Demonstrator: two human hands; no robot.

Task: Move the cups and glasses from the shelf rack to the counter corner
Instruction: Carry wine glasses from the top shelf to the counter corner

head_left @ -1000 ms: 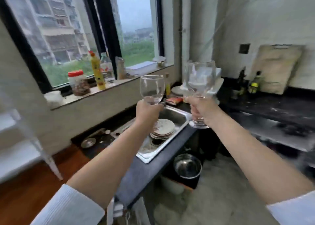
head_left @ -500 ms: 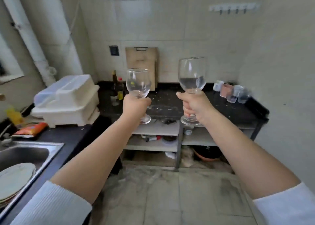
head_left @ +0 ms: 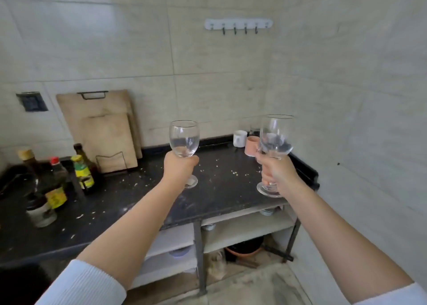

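My left hand (head_left: 179, 169) grips the stem of a clear wine glass (head_left: 184, 139), held upright above the middle of the black counter (head_left: 221, 189). My right hand (head_left: 276, 174) grips the stem of a second, taller wine glass (head_left: 275, 138), upright over the counter's right end. In the far right corner stand a white cup (head_left: 239, 138), a pink cup (head_left: 251, 145) and some clear glasses partly hidden behind the right wine glass. The shelf rack is out of view.
Two wooden cutting boards (head_left: 104, 131) lean on the back wall. Several sauce bottles (head_left: 57, 177) stand at the counter's left. A hook rail (head_left: 238, 24) hangs above. Crumbs dot the counter. Open shelves (head_left: 245, 228) sit below, with a wall close on the right.
I turned from the sink and window towards the counter and came closer to it. Both hands kept hold of their glasses and now hang over the counter top.
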